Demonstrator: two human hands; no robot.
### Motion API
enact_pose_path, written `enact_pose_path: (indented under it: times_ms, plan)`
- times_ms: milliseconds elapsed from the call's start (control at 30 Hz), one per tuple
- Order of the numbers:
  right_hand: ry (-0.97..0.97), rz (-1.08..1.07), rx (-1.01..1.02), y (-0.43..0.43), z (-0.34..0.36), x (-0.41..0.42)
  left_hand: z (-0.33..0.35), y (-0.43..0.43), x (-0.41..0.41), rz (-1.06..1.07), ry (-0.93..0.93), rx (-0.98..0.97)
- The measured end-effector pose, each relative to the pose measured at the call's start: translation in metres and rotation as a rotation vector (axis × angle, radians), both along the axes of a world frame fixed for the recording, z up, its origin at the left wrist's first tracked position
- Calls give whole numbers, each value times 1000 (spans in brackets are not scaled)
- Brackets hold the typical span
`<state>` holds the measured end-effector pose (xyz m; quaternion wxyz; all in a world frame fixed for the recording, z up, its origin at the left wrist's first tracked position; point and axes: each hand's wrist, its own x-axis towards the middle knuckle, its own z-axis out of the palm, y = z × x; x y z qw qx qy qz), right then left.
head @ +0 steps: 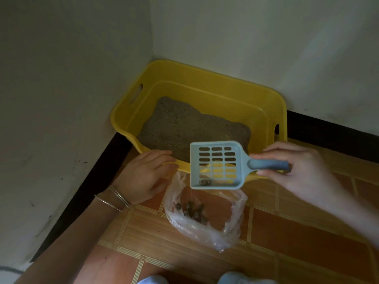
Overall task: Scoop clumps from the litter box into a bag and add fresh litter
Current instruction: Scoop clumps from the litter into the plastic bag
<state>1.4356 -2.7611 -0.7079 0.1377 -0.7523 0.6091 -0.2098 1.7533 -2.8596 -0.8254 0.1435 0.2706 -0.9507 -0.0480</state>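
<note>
blue scoop (215, 167) | axis sideways, head left | right hand (303, 173) pinches handle (268, 165) | left hand (143, 177) loose on box (205, 78)

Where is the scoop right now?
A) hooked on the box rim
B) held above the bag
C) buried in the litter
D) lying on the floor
B: the right hand holds the scoop by its handle above the open bag, with a few clumps at its lower edge.
</note>
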Motion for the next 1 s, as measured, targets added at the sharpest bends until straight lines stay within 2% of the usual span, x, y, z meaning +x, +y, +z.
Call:
enact_pose_path:
  times_ms: [67,200,300,367,533,700,1000]
  plan:
    - [84,41,-45,11,-12,3,-10,10,-2,-5,-21,23]
    - [370,177,-252,37,-48,14,-33,33,-5,-43,-101,84]
    - [574,246,-290,51,-83,15,-44,47,-5,-79,-128,129]
    - [639,267,-324,52,-97,14,-46,52,-6,-92,-150,152]
    - [646,313,-386,44,-95,17,-44,58,-8,-100,-155,160]
    - [596,304,-321,42,-89,15,-35,54,-10,-86,-118,108]
    - [125,60,-189,30,-60,5,4,17,-6,-15,13,-31]
